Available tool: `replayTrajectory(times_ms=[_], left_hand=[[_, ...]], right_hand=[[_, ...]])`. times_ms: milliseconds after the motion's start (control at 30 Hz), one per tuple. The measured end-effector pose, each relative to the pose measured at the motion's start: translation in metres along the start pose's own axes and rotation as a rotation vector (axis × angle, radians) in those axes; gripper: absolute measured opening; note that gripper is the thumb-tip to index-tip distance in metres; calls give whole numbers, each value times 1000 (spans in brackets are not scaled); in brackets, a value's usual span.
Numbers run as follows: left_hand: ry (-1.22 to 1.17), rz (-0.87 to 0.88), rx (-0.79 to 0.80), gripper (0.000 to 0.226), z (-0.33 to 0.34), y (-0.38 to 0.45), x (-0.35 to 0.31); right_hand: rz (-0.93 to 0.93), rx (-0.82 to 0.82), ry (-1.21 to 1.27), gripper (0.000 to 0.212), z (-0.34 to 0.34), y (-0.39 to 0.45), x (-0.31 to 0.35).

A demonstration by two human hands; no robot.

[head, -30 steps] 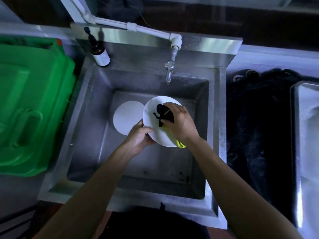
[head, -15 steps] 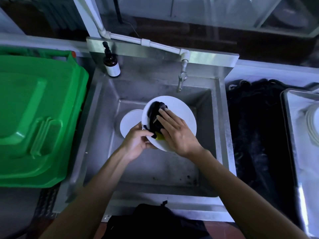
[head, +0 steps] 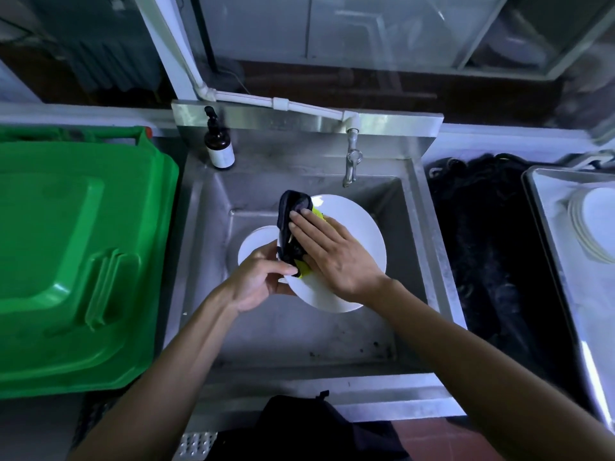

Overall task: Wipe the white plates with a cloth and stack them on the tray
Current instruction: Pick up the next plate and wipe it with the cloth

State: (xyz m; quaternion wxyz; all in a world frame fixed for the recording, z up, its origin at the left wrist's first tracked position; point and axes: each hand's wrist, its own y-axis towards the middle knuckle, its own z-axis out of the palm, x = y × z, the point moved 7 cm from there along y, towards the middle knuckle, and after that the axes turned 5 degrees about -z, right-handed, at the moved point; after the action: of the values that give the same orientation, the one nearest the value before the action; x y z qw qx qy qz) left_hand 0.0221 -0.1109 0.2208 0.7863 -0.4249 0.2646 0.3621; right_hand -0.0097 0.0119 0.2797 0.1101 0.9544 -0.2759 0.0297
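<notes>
Over the steel sink I hold a white plate. My left hand grips its left rim, thumb on top. My right hand lies flat with straight fingers, pressing a black and yellow cloth onto the plate's left part. Another white plate lies on the sink floor, partly hidden behind the held one. At the far right a metal tray carries a stack of white plates, cut off by the frame edge.
A green bin lid fills the left side. A brown pump bottle stands at the sink's back left corner, a tap at the back middle. A black mat lies between sink and tray.
My right hand has flattened out and slid the cloth toward the plate's left rim. The view has tilted up and the tray with stacked plates has come into sight.
</notes>
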Motion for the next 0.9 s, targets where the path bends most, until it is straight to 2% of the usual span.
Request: replayTrajectory(times_ms=[133,467,900], left_hand=[[9,10,-2,46,0,-4,-3],[6,97,-165,38,-6,-4,-14],[-60,176,-233,39,-8,-6,-25]], right_hand=[[176,-68,-9,52,-2,9,-8],[503,-104,-97,50,-13,7,-35],[727,-58,-24,54,-1,-27,-25]])
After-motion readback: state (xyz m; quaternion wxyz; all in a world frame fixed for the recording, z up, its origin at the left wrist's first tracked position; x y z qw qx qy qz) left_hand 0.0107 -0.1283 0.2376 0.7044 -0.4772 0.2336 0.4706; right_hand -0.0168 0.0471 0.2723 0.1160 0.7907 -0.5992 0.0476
